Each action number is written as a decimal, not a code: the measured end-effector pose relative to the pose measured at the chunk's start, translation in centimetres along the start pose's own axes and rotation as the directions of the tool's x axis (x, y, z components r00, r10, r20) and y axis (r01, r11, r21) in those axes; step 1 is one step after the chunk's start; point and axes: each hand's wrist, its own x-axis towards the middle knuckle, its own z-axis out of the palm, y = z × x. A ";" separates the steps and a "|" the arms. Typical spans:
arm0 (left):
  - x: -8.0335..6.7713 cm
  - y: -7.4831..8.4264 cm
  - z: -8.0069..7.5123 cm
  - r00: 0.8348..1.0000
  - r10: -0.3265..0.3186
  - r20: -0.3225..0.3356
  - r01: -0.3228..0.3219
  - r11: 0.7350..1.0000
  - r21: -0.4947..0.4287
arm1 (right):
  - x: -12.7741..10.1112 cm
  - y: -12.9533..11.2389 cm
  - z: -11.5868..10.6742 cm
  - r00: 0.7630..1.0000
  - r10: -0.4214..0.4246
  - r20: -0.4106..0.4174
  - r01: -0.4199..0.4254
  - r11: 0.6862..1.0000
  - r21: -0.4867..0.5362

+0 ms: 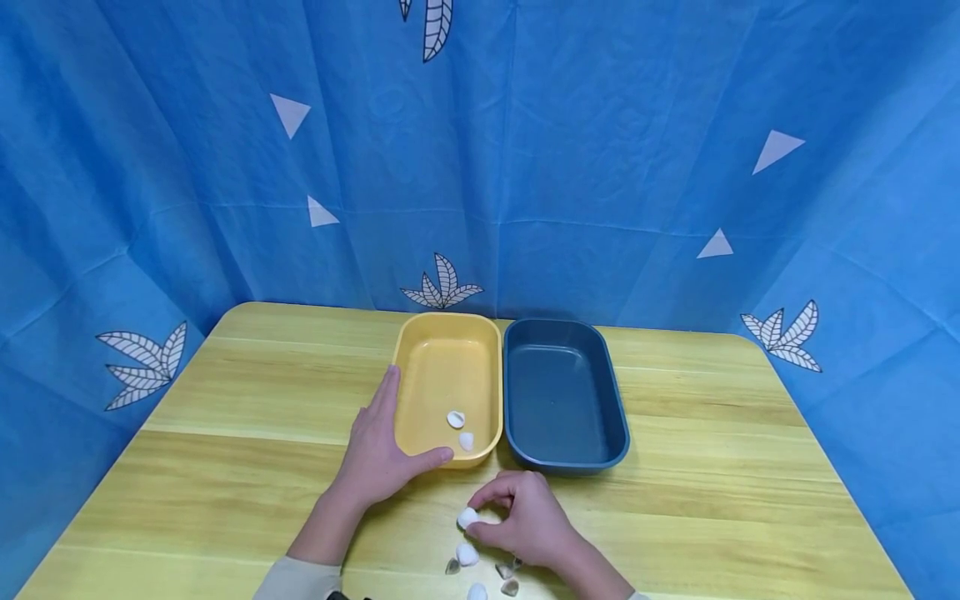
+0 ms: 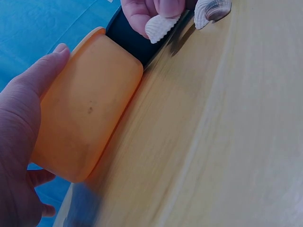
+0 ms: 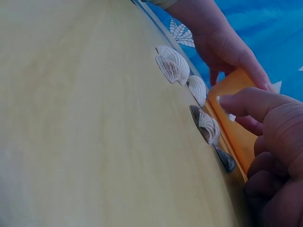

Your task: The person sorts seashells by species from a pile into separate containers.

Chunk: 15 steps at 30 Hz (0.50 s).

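While my left hand (image 1: pixel 378 450) rests flat against the left side of a yellow tray (image 1: pixel 420 350), its fingers lie straight along the tray's wall and the thumb reaches across the near corner, grasping nothing. My right hand (image 1: pixel 525 517) sits on the table (image 1: pixel 225 417) just near of the tray, with its fingers curled and pinching a small white shell (image 1: pixel 467 517) between thumb and forefinger, right at the table surface. Inside the yellow tray, toward its near end, two white shells (image 1: pixel 461 429) lie close together. Touching the yellow tray on its right stands a dark blue tray (image 1: pixel 607 400). Nearer to me than the pinched shell, a few more loose shells (image 1: pixel 467 554) lie scattered on the wooden table, some white and ribbed, some darker. A blue cloth backdrop (image 1: pixel 600 125) printed with white leaves and triangles hangs behind the far edge of the table.
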 end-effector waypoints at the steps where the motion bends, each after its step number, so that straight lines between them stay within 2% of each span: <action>1: 0.0 0.0 0.0 1.000 0.000 -0.001 0.000 1.000 0.000 | 0.0 0.0 0.0 1.000 -0.002 -0.002 0.002 1.000 0.008; 10: -0.2 -0.2 0.0 1.000 0.021 -0.006 -0.022 1.000 -0.004 | 0.1 -1.7 -0.1 0.998 -0.057 -0.031 0.059 0.997 0.059; 15: -0.2 -0.2 0.0 1.000 0.025 -0.007 -0.026 1.000 -0.006 | 0.5 -3.3 -0.8 0.990 -0.132 -0.059 0.136 0.988 0.073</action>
